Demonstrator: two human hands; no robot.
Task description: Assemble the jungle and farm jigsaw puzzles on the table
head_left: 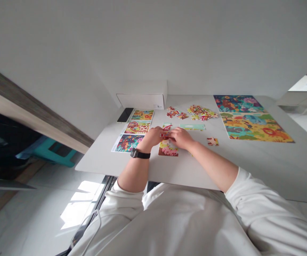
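Observation:
My left hand (154, 137), with a black watch on the wrist, and my right hand (180, 138) meet over a partly joined jigsaw puzzle (168, 150). The fingertips of both hands are closed on a small puzzle piece (165, 134) between them, largely hidden by the fingers. Red barn pieces (167, 127) show just above the hands, and a pink animal on a brown edge shows below them. A joined strip of pale blue-green pieces (193, 127) lies beyond my right hand. One loose piece (212, 141) rests to its right.
A heap of loose pieces (202, 113) and a smaller group (175, 113) lie further back. Two joined puzzle pictures (254, 126) are at the right. A picture sheet (135, 128), a phone (125, 115) and a white box (140, 100) stand on the left of the white table (102, 153).

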